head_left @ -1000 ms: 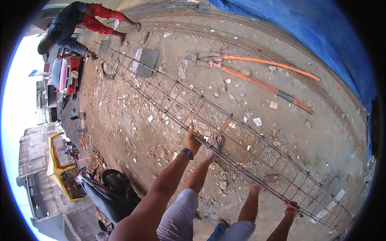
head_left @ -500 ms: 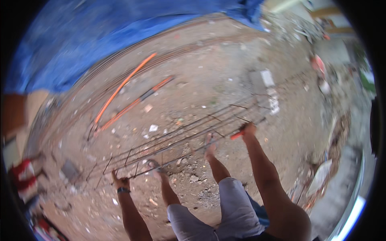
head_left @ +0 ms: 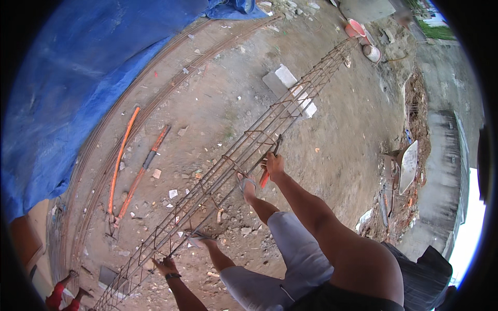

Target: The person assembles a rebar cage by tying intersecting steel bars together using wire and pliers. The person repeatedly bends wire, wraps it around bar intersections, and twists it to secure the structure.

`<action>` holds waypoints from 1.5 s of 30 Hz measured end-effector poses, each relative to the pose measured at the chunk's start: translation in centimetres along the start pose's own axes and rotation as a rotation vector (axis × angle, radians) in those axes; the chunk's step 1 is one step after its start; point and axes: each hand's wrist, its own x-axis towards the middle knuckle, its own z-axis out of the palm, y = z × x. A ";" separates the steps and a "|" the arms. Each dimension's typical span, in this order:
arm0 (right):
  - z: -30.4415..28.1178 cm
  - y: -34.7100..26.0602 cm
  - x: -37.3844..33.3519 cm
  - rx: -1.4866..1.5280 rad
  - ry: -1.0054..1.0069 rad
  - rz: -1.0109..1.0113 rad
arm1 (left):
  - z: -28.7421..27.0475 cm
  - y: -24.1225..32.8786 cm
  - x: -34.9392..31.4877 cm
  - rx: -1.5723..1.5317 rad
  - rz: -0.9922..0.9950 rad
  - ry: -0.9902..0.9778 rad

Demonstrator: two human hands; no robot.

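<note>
By the left hand [head_left: 165, 266], the near bar of a long rebar cage [head_left: 233, 163] is clasped toward its lower-left end, with one finger held out. By the right hand [head_left: 273, 165], placed farther up the same near side, red-handled pincers [head_left: 265, 178] are gripped in curled fingers; their dark head is pointed up and away, just beside the near edge. Whether a bar is also gripped there cannot be told.

At the far left, a blue tarp [head_left: 78, 78] is seen, and thin rods [head_left: 176, 72] are laid out beyond the cage. Long-handled orange cutters [head_left: 120, 155] are left on the ground between rods and cage, apart from both. The cage is held slantwise before the body, its long axis directed from lower left to upper right; the left hand is the one plainly in contact. Near its upper-right tip, a red basin [head_left: 355, 28] is set.
</note>
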 end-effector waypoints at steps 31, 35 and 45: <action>9.2 20.6 -88.2 -1.541 -2.092 -0.543 | -44.0 7.7 -30.8 -0.761 0.360 -0.259; 14.4 28.7 -92.9 -1.557 -2.107 -1.269 | -52.7 8.4 -27.6 -1.025 0.406 0.063; 28.4 50.7 -115.3 -2.226 -2.200 -1.579 | -73.8 -9.6 -17.9 -0.816 -0.157 0.871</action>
